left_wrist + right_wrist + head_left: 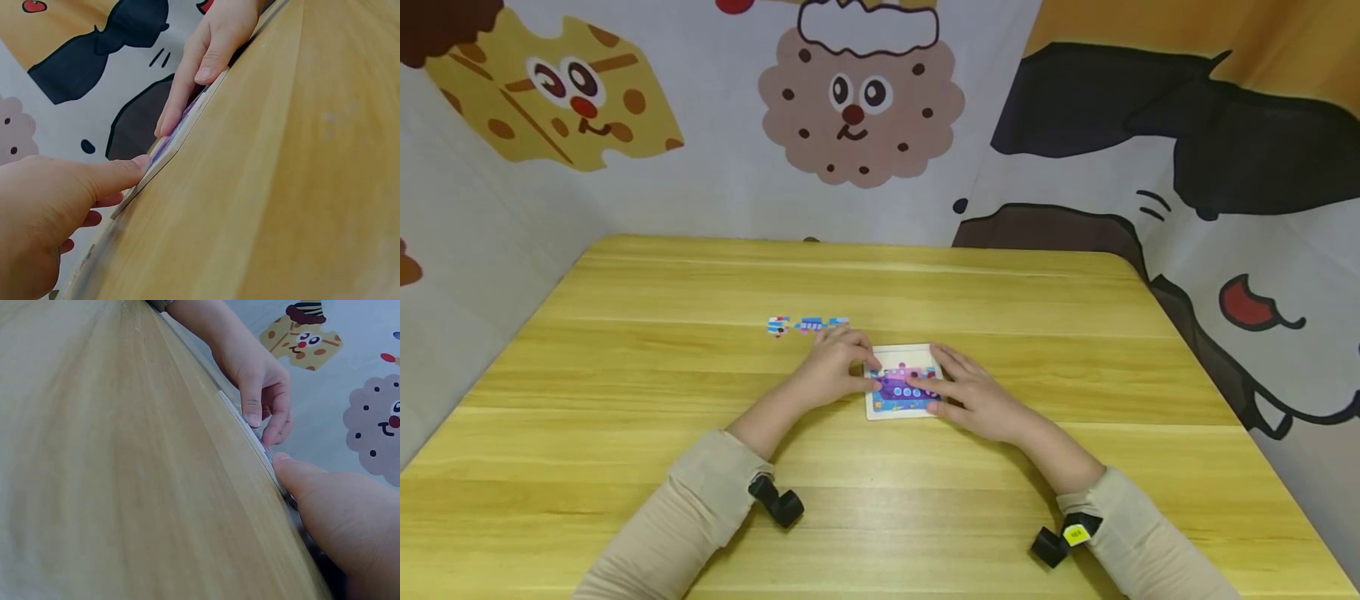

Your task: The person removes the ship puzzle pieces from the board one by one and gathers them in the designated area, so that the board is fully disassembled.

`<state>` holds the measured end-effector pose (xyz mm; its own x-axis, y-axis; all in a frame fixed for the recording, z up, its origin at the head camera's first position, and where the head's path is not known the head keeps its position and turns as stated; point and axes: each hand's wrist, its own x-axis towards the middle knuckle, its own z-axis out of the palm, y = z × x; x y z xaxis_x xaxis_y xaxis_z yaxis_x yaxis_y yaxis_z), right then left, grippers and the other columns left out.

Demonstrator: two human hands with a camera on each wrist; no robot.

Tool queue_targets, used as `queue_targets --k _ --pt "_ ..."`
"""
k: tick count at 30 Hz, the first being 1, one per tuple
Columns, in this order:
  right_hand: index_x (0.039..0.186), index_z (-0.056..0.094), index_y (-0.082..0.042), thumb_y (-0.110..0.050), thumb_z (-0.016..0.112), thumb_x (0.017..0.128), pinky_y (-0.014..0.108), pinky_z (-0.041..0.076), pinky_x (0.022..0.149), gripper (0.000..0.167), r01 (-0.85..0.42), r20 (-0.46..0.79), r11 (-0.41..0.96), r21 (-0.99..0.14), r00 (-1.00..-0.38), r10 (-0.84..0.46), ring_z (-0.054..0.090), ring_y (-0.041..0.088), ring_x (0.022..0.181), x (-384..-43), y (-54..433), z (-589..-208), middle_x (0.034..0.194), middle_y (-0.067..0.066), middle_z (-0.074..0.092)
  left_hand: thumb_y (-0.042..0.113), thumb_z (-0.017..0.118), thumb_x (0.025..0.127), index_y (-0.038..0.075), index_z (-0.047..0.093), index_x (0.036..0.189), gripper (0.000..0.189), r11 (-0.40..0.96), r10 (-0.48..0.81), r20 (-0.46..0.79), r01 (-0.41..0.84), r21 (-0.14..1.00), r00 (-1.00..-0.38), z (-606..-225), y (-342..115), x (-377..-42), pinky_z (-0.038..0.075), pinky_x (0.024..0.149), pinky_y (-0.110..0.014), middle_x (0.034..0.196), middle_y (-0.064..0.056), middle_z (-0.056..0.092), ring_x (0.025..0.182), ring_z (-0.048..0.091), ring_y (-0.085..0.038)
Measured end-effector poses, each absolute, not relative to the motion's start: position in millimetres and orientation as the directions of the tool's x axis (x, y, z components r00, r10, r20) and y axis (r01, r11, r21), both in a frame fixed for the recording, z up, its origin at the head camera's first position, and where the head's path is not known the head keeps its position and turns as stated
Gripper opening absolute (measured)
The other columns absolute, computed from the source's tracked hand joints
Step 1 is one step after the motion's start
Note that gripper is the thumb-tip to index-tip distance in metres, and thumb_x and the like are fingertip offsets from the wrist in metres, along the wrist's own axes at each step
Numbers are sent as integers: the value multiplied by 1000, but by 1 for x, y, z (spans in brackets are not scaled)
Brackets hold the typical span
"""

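Observation:
A small jigsaw puzzle in a pale frame [906, 414] lies on the table, with a purple and pink picture over blue in its lower part. Bare pale board shows along its upper part. My left hand [833, 367] is at the puzzle's left side, thumb and forefinger bent and slightly apart at the picture's edge. I cannot tell whether a piece is between them. From the right, my right hand [981, 400] reaches over the puzzle, fingers extended onto the picture and its right border. In the left wrist view, the left thumb [128, 174] lies on the frame's edge.
Loose colourful puzzle pieces [811, 323] lie just beyond the left hand, with another small group [778, 325] farther left. The wooden table [880, 500] extends around the puzzle. Behind it hangs a cloth [715, 192] printed with cartoon figures.

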<state>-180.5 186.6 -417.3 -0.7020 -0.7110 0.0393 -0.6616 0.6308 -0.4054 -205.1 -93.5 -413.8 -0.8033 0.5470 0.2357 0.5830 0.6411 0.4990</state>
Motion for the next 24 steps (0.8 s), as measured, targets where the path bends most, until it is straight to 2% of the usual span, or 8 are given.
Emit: queue_targets --k 8,13,18,21,24 --pt "143 44 -33 -43 45 100 59 11 109 44 -660 38 634 -404 -704 -709 4 31 144 -180 187 -418 158 14 7 28 80 78 18 71 90 18 637 546 202 559 531 -813 -413 -92 -205 4 108 -62 108 0 61 130 35 -42" --pt "143 44 -33 -42 45 100 59 11 109 44 -665 43 631 -399 -701 -712 4 31 144 -180 187 -418 158 14 7 25 80 79 17 69 90 18 629 544 169 533 566 -822 -411 -91 -204 3 109 -58 109 -1 61 126 40 -34" --pt "143 45 -34 -43 45 100 58 11 109 44 -671 49 637 -380 -702 -711 5 30 144 -180 186 -417 158 14 8 23 81 77 16 69 90 19 616 542 185 537 576 -820 -410 -90 -204 15 108 -51 95 6 63 105 52 -21" --pt "143 45 -35 -44 45 100 58 12 109 44 -669 43 644 -373 -705 -708 5 31 144 -180 185 -417 158 13 8 20 82 76 15 68 87 18 593 545 207 548 590 -812 -411 -89 -204 22 100 -47 83 10 62 90 54 -15" --pt "143 45 -34 -45 45 100 57 12 109 44 -662 34 650 -374 -710 -703 5 30 144 -180 186 -417 158 14 8 18 82 76 15 67 84 17 566 543 219 545 618 -811 -412 -88 -205 25 96 -43 76 13 61 83 53 -11"
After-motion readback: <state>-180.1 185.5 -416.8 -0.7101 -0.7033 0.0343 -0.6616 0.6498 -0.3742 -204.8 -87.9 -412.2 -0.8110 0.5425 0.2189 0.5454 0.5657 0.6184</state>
